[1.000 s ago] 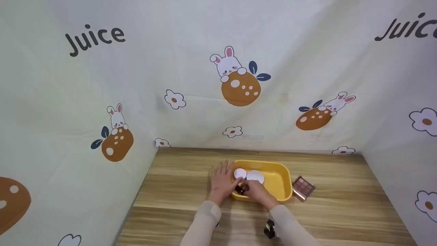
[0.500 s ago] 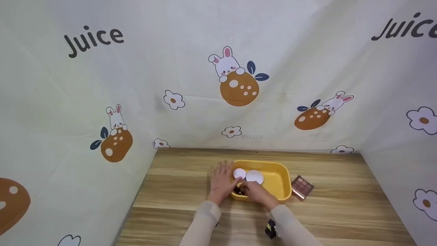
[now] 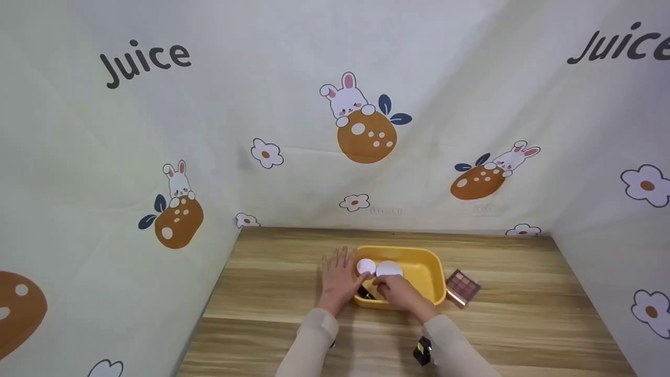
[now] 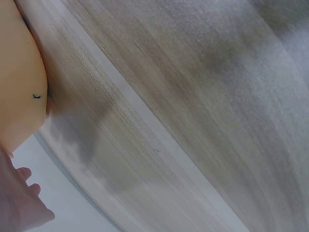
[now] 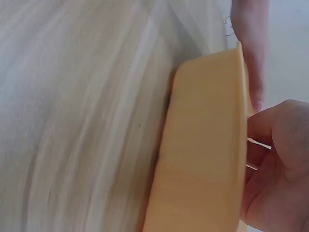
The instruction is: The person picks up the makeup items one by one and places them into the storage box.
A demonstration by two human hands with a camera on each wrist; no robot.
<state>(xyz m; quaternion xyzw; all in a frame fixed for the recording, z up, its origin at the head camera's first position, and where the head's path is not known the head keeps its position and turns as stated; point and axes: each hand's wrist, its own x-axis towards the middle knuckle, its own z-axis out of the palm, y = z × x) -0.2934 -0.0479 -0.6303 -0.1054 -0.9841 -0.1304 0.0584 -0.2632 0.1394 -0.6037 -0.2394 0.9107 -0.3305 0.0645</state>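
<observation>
My left hand (image 3: 339, 280) lies along the left end of a yellow plastic tray (image 3: 419, 269), fingers straight, thumb reaching over the rim. Inside the tray are a small white round lidded item (image 3: 366, 267), a larger white disc (image 3: 390, 269) and a slim black tube (image 3: 367, 294). My right hand (image 3: 402, 293) is over the tray's front side, fingers loosely bent, close to the larger disc and just right of the tube. In the right wrist view, the right hand (image 5: 287, 159) has its fingers past the rim; their tips are hidden behind the tray wall (image 5: 203, 140).
An eyeshadow palette (image 3: 462, 288) lies on the wood-grain table (image 3: 277, 267), right of the tray. A black wrist camera (image 3: 422, 351) sits under the right sleeve. Printed cloth walls (image 3: 293, 199) stand behind and on both sides.
The right hand has moved slightly right, away from the black tube, which now shows more fully. The left hand stays at the tray's left end.
</observation>
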